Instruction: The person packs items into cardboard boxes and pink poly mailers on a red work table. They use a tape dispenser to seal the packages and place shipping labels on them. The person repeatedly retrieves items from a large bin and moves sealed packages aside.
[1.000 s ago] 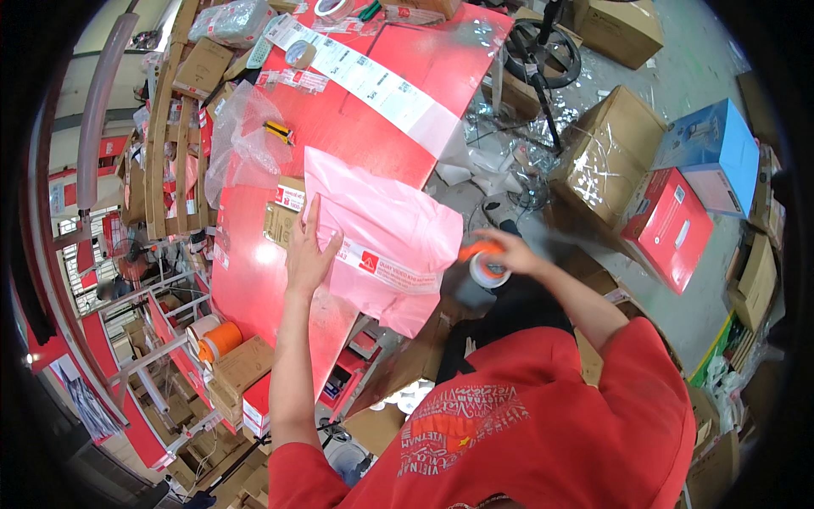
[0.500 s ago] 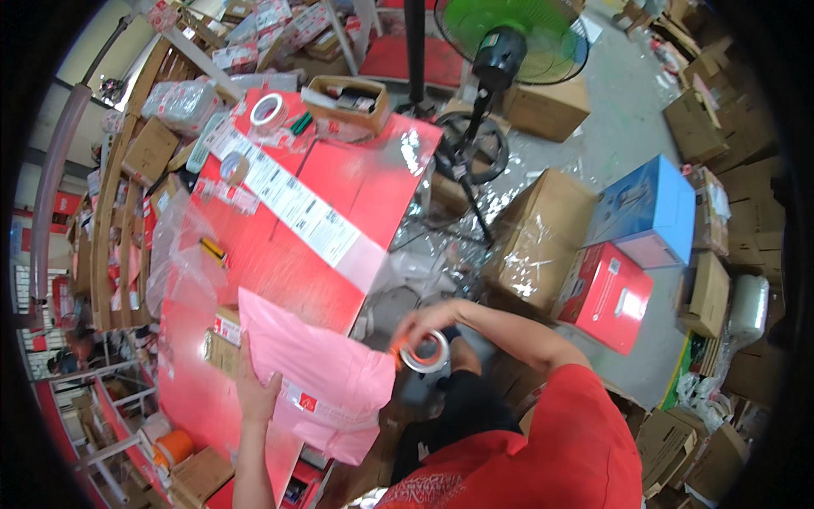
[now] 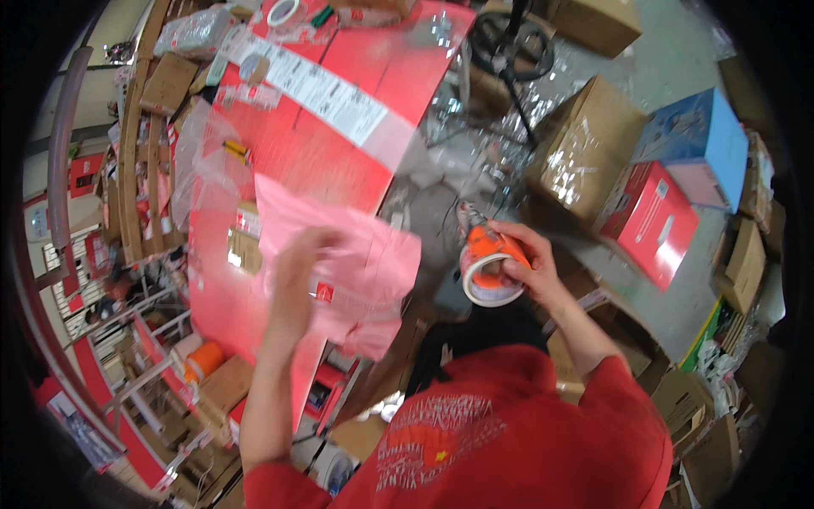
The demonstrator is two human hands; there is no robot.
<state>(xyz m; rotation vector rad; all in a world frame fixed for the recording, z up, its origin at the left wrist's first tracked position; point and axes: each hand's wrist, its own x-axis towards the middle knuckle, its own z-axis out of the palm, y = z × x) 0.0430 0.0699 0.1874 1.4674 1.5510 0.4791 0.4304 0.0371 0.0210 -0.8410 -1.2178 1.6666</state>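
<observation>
My right hand [image 3: 536,270] grips an orange hand-held tape dispenser [image 3: 487,243] carrying a wide, pale roll of tape, its thumb at the roll's opening. It is raised off the table's edge, to the right of a pink plastic mailer bag [image 3: 360,250]. The bag, crumpled and bulging a little, lies across the near edge of the red table with a small red-and-white print on it. Over the bag's left part is my left hand [image 3: 303,254], its fingers blurred; whether they pinch the plastic cannot be made out.
On the red table [image 3: 339,174] lie a long strip of printed labels [image 3: 326,95], a yellow cutter [image 3: 236,151], a small brown box [image 3: 245,251] and tape rolls. Clear wrap [image 3: 203,165] hangs at its left edge. Cartons [image 3: 589,153], a red box [image 3: 649,222] and a blue box [image 3: 691,148] stand right.
My right hand has moved right and up, away from the bag, with the tape dispenser. My left hand has shifted from the bag's left edge farther over it. The view has tilted toward my body.
</observation>
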